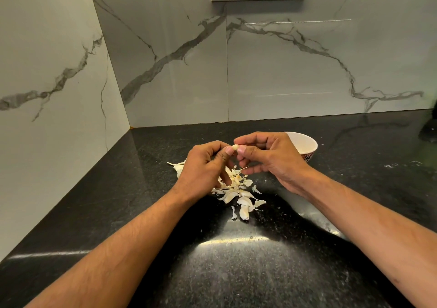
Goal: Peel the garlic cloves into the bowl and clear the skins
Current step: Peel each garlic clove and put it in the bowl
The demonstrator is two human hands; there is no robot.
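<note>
Fingers of the left hand and right hand pinch one garlic clove between them, held above the black desk. Loose skins and cloves lie heaped below; a white bowl stands just behind the right hand.

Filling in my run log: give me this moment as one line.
step: peeling | left hand and right hand: pinch one garlic clove | skins: piled on counter | bowl: behind right hand
</note>
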